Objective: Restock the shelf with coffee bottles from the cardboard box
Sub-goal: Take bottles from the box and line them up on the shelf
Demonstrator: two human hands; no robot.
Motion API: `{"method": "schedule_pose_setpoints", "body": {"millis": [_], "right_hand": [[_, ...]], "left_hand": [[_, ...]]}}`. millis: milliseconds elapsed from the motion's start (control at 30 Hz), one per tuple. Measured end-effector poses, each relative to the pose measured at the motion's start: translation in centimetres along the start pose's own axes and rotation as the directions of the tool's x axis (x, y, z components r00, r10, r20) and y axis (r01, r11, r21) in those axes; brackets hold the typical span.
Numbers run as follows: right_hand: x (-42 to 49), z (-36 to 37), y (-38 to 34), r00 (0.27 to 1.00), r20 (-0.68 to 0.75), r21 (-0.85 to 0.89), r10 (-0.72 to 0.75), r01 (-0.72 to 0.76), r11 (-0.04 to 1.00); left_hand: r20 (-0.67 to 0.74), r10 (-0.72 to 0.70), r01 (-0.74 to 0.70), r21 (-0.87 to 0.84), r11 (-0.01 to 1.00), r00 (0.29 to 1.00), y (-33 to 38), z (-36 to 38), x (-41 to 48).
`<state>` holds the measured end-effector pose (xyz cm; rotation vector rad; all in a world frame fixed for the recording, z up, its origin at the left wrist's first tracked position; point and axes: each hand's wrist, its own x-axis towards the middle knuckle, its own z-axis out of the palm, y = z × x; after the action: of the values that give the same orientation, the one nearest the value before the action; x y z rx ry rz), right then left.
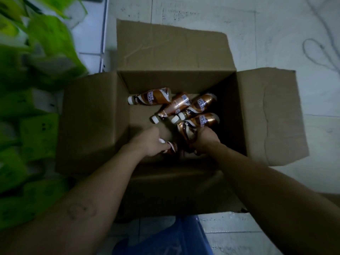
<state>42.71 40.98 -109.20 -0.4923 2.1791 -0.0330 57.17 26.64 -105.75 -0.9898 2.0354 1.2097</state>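
An open cardboard box (95,122) stands on the floor below me. Several brown coffee bottles with white caps lie on its bottom, one at the back left (150,98), another slanting in the middle (174,106), a third to the right (199,105). My left hand (149,142) reaches into the box and grips a bottle (172,149) by its white-capped end. My right hand (207,142) is curled round another bottle (187,129) at the box's near right, with a further bottle (206,120) just behind it.
Green packages (36,74) fill the shelf on the left, beside the box. The box flaps lie spread to the left, back and right (272,115). A blue object (165,238) sits at the bottom edge. Pale tiled floor (276,34) surrounds the box.
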Motion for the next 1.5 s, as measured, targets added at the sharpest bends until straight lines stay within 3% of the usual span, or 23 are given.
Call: {"method": "schedule_pose_setpoints", "body": {"millis": [67,200,367,500,633,767,933,1133,1333,1500], "right_hand": [[-1.5,-1.5,0.2,1.000,0.006,0.200,0.023,-0.023,0.980],[-5.4,-5.3,-0.4,0.995,0.034,0.408,-0.094,0.072,0.910],[-11.8,-10.1,-3.0,0.945,-0.046,0.597,-0.325,0.287,0.750],[-18.2,-14.1,-6.1,0.868,-0.153,0.616,-0.473,0.458,0.641],[-25.2,-17.8,-9.3,0.755,-0.276,0.562,-0.595,0.629,0.538],[-31.7,-19.9,-12.5,0.616,-0.407,0.486,-0.674,0.771,0.411],[-39.8,-21.0,-16.7,0.412,-0.482,0.423,-0.773,0.882,0.206],[-47.4,-20.4,-22.6,0.193,-0.548,0.360,-0.814,0.933,-0.021],[-52.6,-17.7,-29.1,0.041,-0.428,0.287,-0.903,0.953,-0.093],[-55.0,-14.4,-33.5,-0.001,-0.331,0.356,-0.943,0.926,-0.126]], "left_hand": [[-0.087,0.033,-0.023,0.118,0.993,0.996,1.9,-1.3,-1.2],[-0.252,0.141,-0.053,0.326,0.944,0.958,4.8,-5.1,-4.8],[-0.419,0.073,0.034,0.244,0.969,0.905,8.8,-11.5,-12.9],[-0.479,0.135,-0.054,0.179,0.982,0.867,11.8,-16.2,-20.7],[-0.622,0.236,-0.083,0.265,0.961,0.746,14.0,-19.4,-29.3],[-0.743,0.325,-0.015,0.390,0.921,0.585,15.6,-21.4,-37.4],[-0.833,0.367,-0.022,0.394,0.919,0.414,15.3,-22.9,-47.5],[-0.915,0.379,0.080,0.392,0.917,0.136,12.6,-23.4,-58.2],[-0.956,0.290,0.161,0.292,0.943,0.036,8.1,-23.2,-64.9],[-0.980,0.193,0.243,0.176,0.954,-0.048,3.8,-24.4,-69.2]]}}
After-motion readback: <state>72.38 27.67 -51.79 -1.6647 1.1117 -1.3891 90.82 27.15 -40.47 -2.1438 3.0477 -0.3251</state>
